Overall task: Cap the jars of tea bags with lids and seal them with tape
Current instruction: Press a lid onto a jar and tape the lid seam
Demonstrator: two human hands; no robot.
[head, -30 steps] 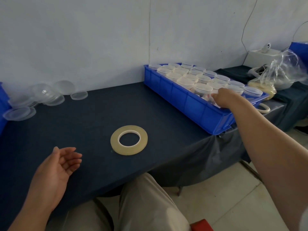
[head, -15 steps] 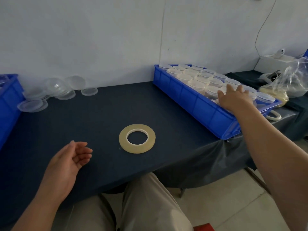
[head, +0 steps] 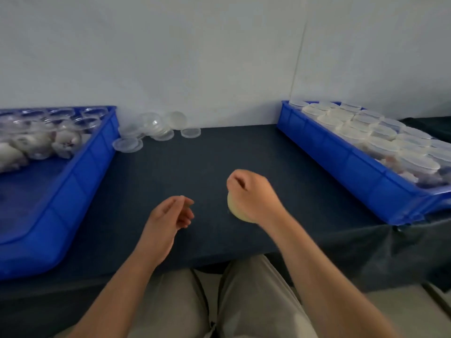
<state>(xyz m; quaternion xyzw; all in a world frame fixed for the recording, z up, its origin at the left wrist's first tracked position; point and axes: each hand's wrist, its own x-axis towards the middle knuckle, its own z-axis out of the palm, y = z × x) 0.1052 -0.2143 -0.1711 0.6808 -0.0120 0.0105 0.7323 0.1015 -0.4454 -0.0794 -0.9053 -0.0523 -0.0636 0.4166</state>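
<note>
Knees in beige trousers [head: 256, 301] fill the bottom edge, tucked under the near side of a table draped in a dark navy cloth [head: 207, 154]. Above the cloth the left hand [head: 168, 220] hovers palm turned inward, its fingers loosely curled and holding nothing. Just beside it, the right hand [head: 253, 198] has its fingers curled down over the tape roll [head: 234, 211], gripping it; only a pale yellowish arc of the roll shows beneath the knuckles, and whether it touches the cloth cannot be told. At the left edge sits a blue bin [head: 80, 172] with open clear jars [head: 63, 142] of tea bags bunched at its far end. At the right, another blue bin [head: 341, 162] holds rows of lidded jars [head: 383, 145]. Between the bins, against the white wall [head: 195, 57], lies a heap of loose clear lids [head: 156, 128]
</note>
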